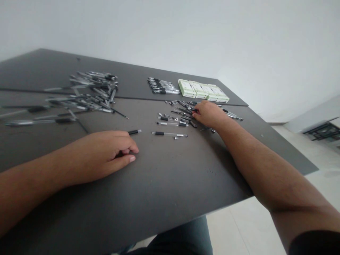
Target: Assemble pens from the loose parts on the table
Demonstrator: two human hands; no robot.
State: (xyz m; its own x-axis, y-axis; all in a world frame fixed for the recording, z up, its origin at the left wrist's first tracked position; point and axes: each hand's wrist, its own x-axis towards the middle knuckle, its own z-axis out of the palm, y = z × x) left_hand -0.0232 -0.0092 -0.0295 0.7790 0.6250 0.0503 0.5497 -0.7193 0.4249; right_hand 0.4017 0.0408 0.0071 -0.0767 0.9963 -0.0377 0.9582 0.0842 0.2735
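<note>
Left hand [113, 152]: resting on the tabletop [164, 184], nearer the wearer and left of the green-white boxes [203, 90]; its fingers are curling loosely, leaving a small gap at the thumb, holding nothing visible.
Right hand [208, 114]: reaching into the small pen pile [183, 109] just in front of the boxes; its fingers are bending close together, but whether they are gripping a piece cannot be told.
Aligned pens [163, 86]: lying just left of the boxes.
Large pen pile [92, 94]: spreading well left of the boxes.
</note>
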